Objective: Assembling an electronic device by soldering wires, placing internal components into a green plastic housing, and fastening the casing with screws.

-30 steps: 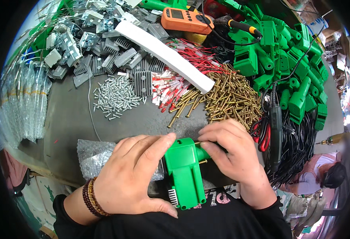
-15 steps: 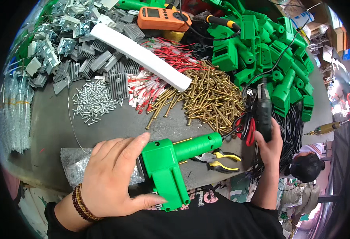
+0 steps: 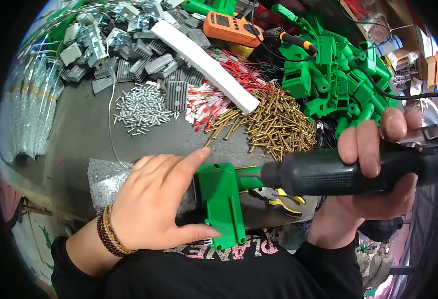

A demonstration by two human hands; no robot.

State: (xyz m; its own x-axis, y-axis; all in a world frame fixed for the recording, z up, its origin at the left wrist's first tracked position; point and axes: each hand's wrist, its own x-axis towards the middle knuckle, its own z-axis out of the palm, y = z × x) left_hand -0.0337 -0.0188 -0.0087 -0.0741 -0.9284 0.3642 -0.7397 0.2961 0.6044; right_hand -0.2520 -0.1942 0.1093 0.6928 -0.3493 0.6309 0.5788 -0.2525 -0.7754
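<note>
My left hand [image 3: 149, 199] grips a green plastic housing [image 3: 219, 199] near the table's front edge, thumb below and fingers above. A brass screw [image 3: 245, 167] sticks out beside its handle. In my right hand [image 3: 369, 149] is a black electric screwdriver [image 3: 323, 172], lying sideways with its bit pointing left toward the housing. The screwdriver hides most of the green handle; whether the bit touches a screw I cannot tell. Pliers with yellow-and-black handles [image 3: 286, 203] lie partly under the tool.
Beyond my hands are heaps of brass screws [image 3: 281, 127], small silver screws [image 3: 141, 107], grey finned metal blocks [image 3: 176, 94] and green housings [image 3: 323, 74]. A white bar [image 3: 204, 65] and an orange meter [image 3: 231, 29] rest on the piles. Bubble wrap [image 3: 106, 182] lies by my left hand.
My right hand has brought the screwdriver from upright beside the black cables to lying sideways, close to the camera, over the handle. My left hand keeps its grip; the view has shifted slightly.
</note>
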